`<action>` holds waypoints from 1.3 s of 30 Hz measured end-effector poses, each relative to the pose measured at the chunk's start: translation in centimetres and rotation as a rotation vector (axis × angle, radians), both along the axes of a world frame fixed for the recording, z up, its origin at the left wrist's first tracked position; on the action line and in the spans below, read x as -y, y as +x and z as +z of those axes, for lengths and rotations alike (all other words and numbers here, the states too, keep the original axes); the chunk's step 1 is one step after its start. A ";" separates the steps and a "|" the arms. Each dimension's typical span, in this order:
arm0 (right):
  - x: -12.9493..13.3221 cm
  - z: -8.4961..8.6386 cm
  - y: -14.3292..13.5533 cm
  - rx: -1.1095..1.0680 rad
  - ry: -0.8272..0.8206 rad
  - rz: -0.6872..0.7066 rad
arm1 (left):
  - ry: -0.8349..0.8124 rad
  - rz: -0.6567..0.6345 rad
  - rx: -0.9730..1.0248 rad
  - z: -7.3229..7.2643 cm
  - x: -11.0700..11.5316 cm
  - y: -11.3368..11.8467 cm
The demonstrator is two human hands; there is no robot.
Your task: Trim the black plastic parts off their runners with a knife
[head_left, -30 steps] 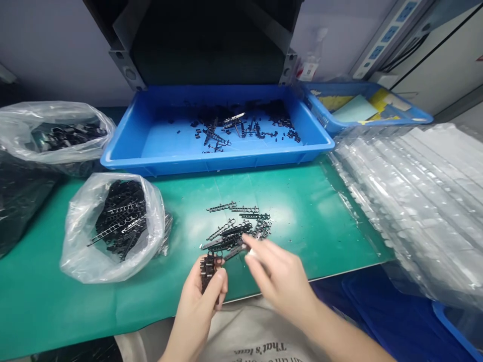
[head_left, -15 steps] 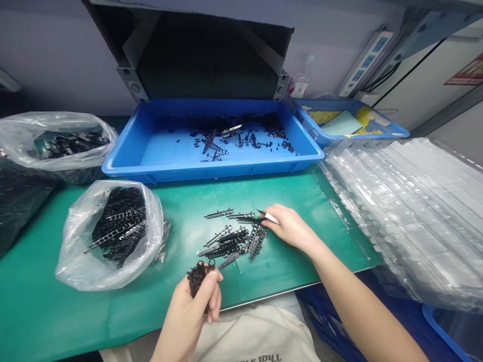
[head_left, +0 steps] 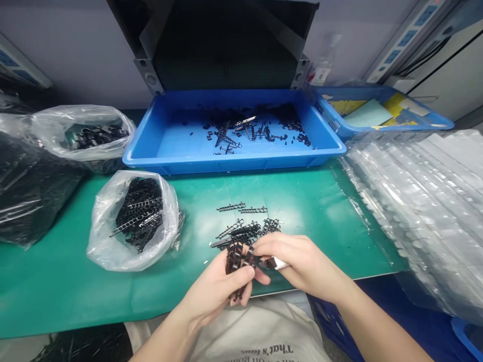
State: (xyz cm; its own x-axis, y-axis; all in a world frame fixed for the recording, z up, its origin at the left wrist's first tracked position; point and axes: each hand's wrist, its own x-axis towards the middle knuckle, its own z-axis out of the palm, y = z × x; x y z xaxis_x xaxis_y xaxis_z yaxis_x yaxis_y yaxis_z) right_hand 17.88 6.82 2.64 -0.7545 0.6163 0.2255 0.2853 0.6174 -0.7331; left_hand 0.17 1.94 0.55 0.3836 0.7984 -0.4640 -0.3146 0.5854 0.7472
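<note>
Left of your hands and beyond, a plastic bag holds black parts; a nearer bag holds black strips. Your left hand grips a black bunch. Loose strips lie just past your hands on the tabletop; beyond, a blue tray holds black pieces. Your right hand, reaching over those strips half a second ago, now meets your left, clasping a white object. Beyond and right, a blue basket holds sheets.

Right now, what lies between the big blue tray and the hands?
Green tabletop nearest the tray, then loose black parts lying on it; head view.
</note>
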 end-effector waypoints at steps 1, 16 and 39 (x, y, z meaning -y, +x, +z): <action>0.3 -0.3 -0.3 -0.030 -0.005 -0.049 | 0.006 -0.011 -0.013 0.1 0.1 0.1; 3.8 -0.6 -1.9 0.176 -0.061 -0.263 | 0.080 0.125 -0.151 -0.1 0.9 -0.4; 5.1 -2.0 -3.0 0.184 0.093 -0.396 | 0.102 0.209 -0.250 -1.0 1.5 0.4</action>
